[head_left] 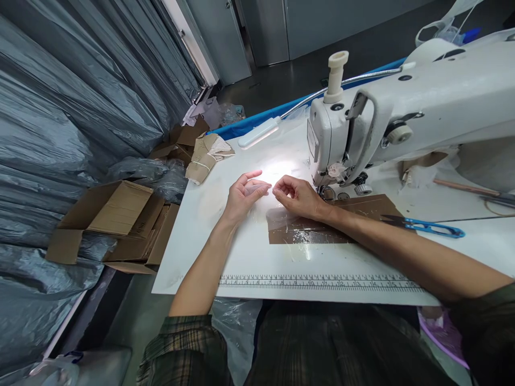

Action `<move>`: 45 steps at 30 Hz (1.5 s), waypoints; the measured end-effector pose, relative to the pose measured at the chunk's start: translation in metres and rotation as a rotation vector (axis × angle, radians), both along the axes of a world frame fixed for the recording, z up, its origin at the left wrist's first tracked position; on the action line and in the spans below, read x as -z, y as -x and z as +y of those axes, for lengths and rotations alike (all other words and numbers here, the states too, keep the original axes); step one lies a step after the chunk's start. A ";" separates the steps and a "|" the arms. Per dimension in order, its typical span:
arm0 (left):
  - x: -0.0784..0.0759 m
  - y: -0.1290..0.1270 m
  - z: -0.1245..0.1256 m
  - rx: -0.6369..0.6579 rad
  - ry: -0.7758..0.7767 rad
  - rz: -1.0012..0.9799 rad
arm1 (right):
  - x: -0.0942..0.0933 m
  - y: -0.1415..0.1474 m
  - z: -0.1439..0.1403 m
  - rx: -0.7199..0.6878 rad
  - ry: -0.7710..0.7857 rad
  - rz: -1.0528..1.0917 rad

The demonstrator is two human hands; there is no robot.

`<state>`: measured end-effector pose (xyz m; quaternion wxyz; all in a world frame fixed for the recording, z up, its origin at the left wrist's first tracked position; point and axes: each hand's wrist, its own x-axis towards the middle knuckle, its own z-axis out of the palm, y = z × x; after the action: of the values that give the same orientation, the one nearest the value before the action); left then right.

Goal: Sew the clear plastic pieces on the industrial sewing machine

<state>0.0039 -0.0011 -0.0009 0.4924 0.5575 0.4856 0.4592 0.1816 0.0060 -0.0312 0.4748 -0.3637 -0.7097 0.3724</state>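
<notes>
Both hands, left hand and right hand, pinch a small clear plastic piece between them on the white worktop, beside the sewing machine.

The white table carries a white sewing machine at about two o'clock, with a brown taped patch on the surface at the centre, just in front of the needle area. A printed ruler strip runs along the table's near edge at six o'clock, blue-handled thread snips lie at three o'clock, and a folded tan fabric bundle sits at the far left corner, around ten o'clock. Both hands, the left hand and the right hand, rest on the tabletop near its middle, beside a white lamp bar at eleven o'clock.
</notes>
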 end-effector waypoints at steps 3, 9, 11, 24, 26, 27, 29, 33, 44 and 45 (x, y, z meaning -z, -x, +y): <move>0.000 0.000 0.000 0.001 0.010 -0.021 | 0.000 0.000 0.000 -0.007 0.004 0.004; 0.000 0.004 0.001 0.028 0.071 -0.043 | 0.003 0.000 -0.001 -0.096 0.167 0.091; 0.001 0.005 0.002 0.042 0.087 -0.030 | 0.003 0.001 -0.001 -0.128 0.238 0.120; -0.001 -0.017 -0.014 0.603 0.199 0.258 | -0.028 -0.065 -0.063 -0.650 0.827 -0.191; 0.004 -0.031 -0.014 0.645 0.065 0.362 | -0.027 -0.090 -0.077 -0.629 0.721 -0.334; 0.006 -0.038 -0.012 0.613 -0.051 0.434 | -0.027 -0.100 -0.082 -0.553 0.613 -0.425; 0.007 -0.048 -0.008 0.509 -0.305 0.594 | -0.024 -0.116 -0.085 -0.350 0.369 -0.580; 0.002 -0.057 -0.014 0.333 -0.625 0.785 | -0.014 -0.123 -0.076 -0.071 0.050 -0.653; 0.028 -0.067 -0.059 0.427 -0.584 0.773 | -0.002 -0.103 -0.043 -0.133 -0.096 -0.639; 0.028 -0.065 -0.056 0.425 -0.545 0.717 | -0.001 -0.104 -0.044 -0.146 -0.094 -0.617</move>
<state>0.0690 -0.0574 -0.0294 0.2133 0.8755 0.3621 0.2383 0.2860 -0.0377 -0.0301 0.2255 -0.3852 -0.8608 0.2445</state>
